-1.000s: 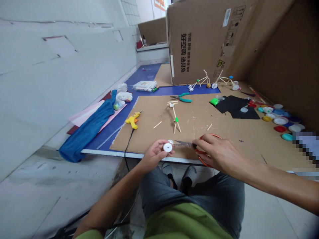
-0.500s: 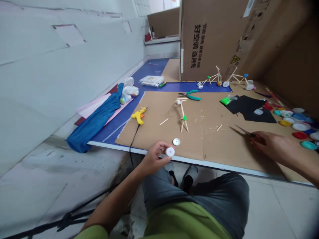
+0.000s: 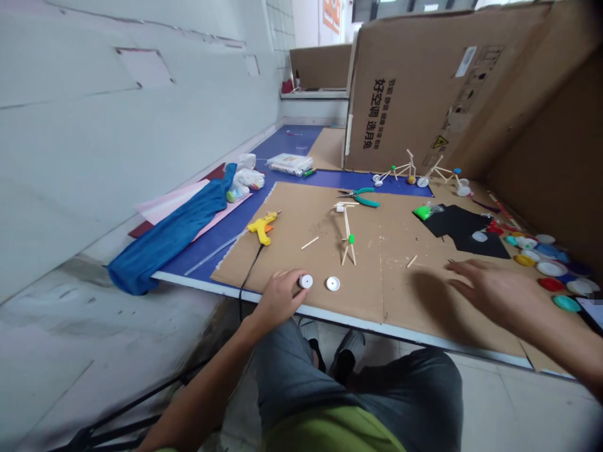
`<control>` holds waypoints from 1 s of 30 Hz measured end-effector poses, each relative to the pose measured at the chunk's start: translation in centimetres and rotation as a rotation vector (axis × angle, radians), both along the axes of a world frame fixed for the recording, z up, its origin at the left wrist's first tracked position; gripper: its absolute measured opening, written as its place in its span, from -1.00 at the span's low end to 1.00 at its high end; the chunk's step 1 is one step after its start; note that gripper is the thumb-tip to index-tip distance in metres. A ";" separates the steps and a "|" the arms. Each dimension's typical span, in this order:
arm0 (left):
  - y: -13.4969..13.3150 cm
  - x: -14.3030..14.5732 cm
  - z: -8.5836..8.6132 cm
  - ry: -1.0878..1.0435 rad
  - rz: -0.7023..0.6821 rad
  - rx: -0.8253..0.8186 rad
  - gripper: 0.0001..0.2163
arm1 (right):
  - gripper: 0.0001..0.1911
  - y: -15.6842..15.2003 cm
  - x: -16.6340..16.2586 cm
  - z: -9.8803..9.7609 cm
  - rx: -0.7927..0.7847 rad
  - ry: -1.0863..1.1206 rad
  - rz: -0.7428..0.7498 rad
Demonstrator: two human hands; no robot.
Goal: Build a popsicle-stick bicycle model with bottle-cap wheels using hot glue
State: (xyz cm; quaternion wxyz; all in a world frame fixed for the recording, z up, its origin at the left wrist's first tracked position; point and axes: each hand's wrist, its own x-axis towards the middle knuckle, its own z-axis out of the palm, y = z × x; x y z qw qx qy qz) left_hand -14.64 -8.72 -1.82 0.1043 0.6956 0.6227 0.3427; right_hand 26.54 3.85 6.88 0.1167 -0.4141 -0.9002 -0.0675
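My left hand rests at the table's front edge with thumb and fingers closed around a white bottle cap that has a small hole in its middle. A second white cap lies just to its right, with a dark dot at its centre. Over the cardboard on the right, my right hand reaches in with fingers stretched and thumb apart. A small dark tip shows just beyond its fingertips; the rest of it is hidden. Between the hands stands a stick frame with a green joint.
A yellow glue gun with a cord lies at left, teal-handled pliers farther back. Loose sticks lie on the cardboard. Coloured caps cluster at right. Stick models stand before a big carton. Blue cloth lies left.
My left hand has moved slightly left with its cap, away from the other cap. The pointed, red-handled tool in my right hand is now mostly out of sight; those fingers have straightened.
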 end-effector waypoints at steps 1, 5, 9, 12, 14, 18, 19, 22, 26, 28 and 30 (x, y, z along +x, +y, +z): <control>0.2 -0.2 -0.1 0.029 0.004 -0.005 -0.76 | -0.68 -1.0 -3.2 0.9 -0.061 -0.056 0.103; 0.5 -0.5 0.1 0.099 0.027 -0.033 -0.75 | -0.74 -2.5 -17.2 3.0 -0.081 -0.198 0.344; 0.2 -0.6 0.8 0.134 0.043 -0.065 -0.70 | -0.70 0.0 -27.3 1.6 -0.058 -0.356 0.413; 0.1 -0.7 1.3 0.165 0.032 -0.075 -0.66 | -0.68 2.0 -30.5 -0.3 -0.064 -0.403 0.381; 0.2 -0.9 1.4 0.181 0.019 -0.082 -0.73 | -0.68 2.7 -31.1 -1.2 -0.068 -0.421 0.379; 0.5 -0.9 1.4 0.175 0.001 -0.076 -0.85 | -0.69 3.1 -31.3 -1.7 -0.079 -0.437 0.394; 0.5 -0.9 1.3 0.167 0.001 -0.068 -0.86 | -0.69 3.0 -31.3 -1.5 -0.081 -0.432 0.397; 0.3 -0.8 1.1 0.078 0.027 -0.013 -0.84 | -0.68 2.4 -30.8 -0.9 -0.075 -0.405 0.397; -0.5 -0.5 1.1 -0.213 0.133 0.040 -0.78 | -0.77 -0.2 -27.7 -0.2 -0.138 -0.136 0.360; -1.0 -0.1 1.3 -0.436 0.168 0.003 -0.78 | -0.82 -1.9 -25.1 -0.3 -0.240 0.064 0.385; -1.4 0.4 1.4 -0.753 0.135 -0.052 -0.76 | -0.84 -3.5 -22.7 -0.6 -0.364 0.236 0.437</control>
